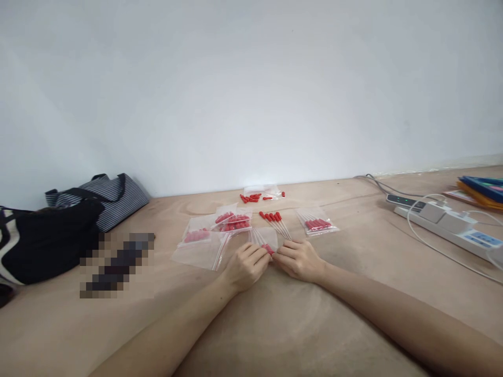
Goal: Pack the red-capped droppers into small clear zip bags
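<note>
A small clear zip bag (270, 236) with red-tipped white sticks in it lies between my hands. My left hand (244, 266) is closed, its fingers pinching the bag's near edge. From the other side my right hand (299, 260) grips that same edge, the fingertips almost meeting. Just beyond the right hand, several loose white sticks with red tips (273, 217) lie fanned out. A filled zip bag (316, 222) of the same sticks is to their right. Left of them, a pile of clear bags (236, 222) with red pieces overlaps an apparently unfilled bag (202, 251).
Loose red caps (251, 198) lie by a clear bag (261, 190) near the wall. A white power strip (448, 233) with plugs and cables is at right, near coloured folders (481, 191). Black (58, 241) and striped (121, 201) bags stand left, beside a blurred dark object (120, 262).
</note>
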`<action>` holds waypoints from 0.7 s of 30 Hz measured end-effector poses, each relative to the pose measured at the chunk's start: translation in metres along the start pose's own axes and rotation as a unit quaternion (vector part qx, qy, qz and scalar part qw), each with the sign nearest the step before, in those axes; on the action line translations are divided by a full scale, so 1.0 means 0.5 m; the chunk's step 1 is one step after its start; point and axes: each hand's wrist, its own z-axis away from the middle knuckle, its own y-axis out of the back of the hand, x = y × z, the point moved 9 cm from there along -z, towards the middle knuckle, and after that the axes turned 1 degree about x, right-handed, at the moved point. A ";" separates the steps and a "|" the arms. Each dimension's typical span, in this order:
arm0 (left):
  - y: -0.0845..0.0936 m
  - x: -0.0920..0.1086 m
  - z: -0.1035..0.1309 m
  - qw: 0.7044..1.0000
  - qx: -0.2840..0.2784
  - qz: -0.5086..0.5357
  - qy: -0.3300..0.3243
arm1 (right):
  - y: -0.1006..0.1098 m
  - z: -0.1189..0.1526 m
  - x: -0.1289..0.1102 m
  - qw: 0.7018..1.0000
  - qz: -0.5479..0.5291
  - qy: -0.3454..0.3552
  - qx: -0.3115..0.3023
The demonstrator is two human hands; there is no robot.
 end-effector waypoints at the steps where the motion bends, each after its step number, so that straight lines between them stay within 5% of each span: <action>1: 0.000 -0.001 0.000 1.000 0.002 0.002 0.003 | -0.001 0.001 -0.001 1.000 0.001 0.002 -0.003; 21: 0.003 0.012 -0.001 1.000 0.003 -0.012 -0.022 | 0.003 -0.005 -0.005 1.000 -0.009 0.007 0.005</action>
